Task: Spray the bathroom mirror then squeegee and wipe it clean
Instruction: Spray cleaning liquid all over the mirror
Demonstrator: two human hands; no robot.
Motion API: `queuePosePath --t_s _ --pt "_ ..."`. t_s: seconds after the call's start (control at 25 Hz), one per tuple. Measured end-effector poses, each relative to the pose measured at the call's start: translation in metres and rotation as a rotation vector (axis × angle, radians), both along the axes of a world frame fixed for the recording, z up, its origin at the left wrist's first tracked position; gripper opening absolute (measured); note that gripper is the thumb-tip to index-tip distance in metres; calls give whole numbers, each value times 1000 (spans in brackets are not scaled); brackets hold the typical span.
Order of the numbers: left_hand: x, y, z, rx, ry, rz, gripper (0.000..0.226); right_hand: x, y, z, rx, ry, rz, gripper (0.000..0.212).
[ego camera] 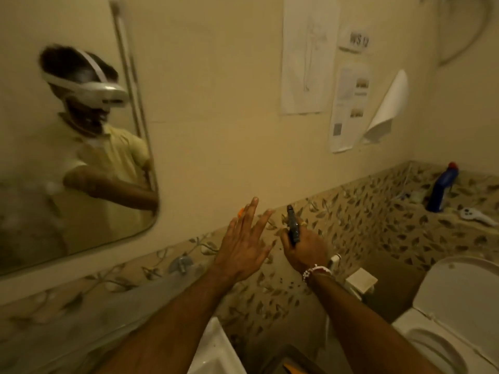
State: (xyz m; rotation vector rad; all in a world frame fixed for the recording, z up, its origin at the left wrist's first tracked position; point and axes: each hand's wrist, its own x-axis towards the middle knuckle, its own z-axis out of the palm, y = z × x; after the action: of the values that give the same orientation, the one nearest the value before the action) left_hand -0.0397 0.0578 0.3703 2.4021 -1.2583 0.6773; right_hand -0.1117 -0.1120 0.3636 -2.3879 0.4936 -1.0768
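Note:
The bathroom mirror (35, 201) hangs on the cream wall at the left, hazy and smeared, with a person in a yellow shirt and white headset reflected in it. My left hand (244, 247) is raised right of the mirror's lower corner, fingers spread, palm toward the wall, holding nothing. A small orange thing (241, 211) peeks out behind its fingertips; what it is stays unclear. My right hand (305, 248), with a bead bracelet on the wrist, is closed around a dark handle (293, 225) that points up. The tool's head is hidden.
A blue bottle (442, 190) with a red cap and a white hand sprayer (476, 215) lie on the tiled ledge at the right. A white toilet (459, 306) stands below. Papers (348, 103) hang on the wall. A sink corner (216, 352) and a tap (181, 263) are near.

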Motion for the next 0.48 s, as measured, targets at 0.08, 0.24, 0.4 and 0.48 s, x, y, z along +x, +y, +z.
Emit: queuePosePath --t_s 0.08,0.24,0.4,0.48 --pt "0 31 26 -44 -42 17 87 4 28 32 -11 -76 19 30" --pt "1 97 76 -148 -110 63 83 15 101 94 -109 -182 83 30" --pt "3 169 119 -201 -220 113 79 32 174 152 -125 -296 170 38" --pt "4 201 138 -202 -305 148 75 38 203 177 -123 -335 225 38"
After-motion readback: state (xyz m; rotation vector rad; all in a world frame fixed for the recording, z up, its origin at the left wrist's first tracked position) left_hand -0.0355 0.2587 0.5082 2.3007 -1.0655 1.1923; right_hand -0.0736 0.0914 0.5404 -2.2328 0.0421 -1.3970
